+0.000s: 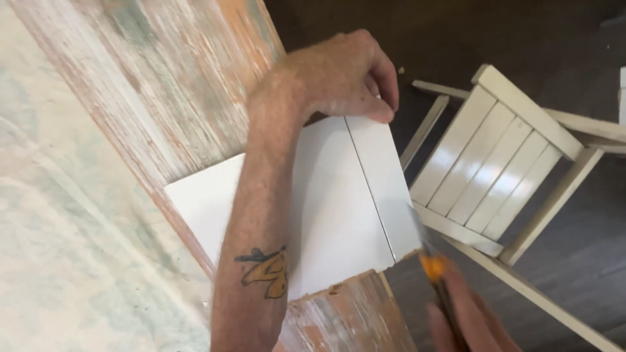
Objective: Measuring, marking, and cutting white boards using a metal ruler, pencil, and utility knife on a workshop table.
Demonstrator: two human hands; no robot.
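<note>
A white square tile (339, 202) lies on a worn painted wooden table (163, 85), its right part overhanging the table edge. A thin scored line runs across the tile from top to bottom. My left hand (342, 75) presses on the tile's far edge, the forearm lying across it. At the bottom right, my right hand (466, 313) grips an orange-handled cutter (435, 274), blurred, whose blade tip meets the tile's near right corner.
A white slatted wooden chair (502, 163) stands just right of the table, over a dark floor (456, 32). The table's left part has pale, flaking paint.
</note>
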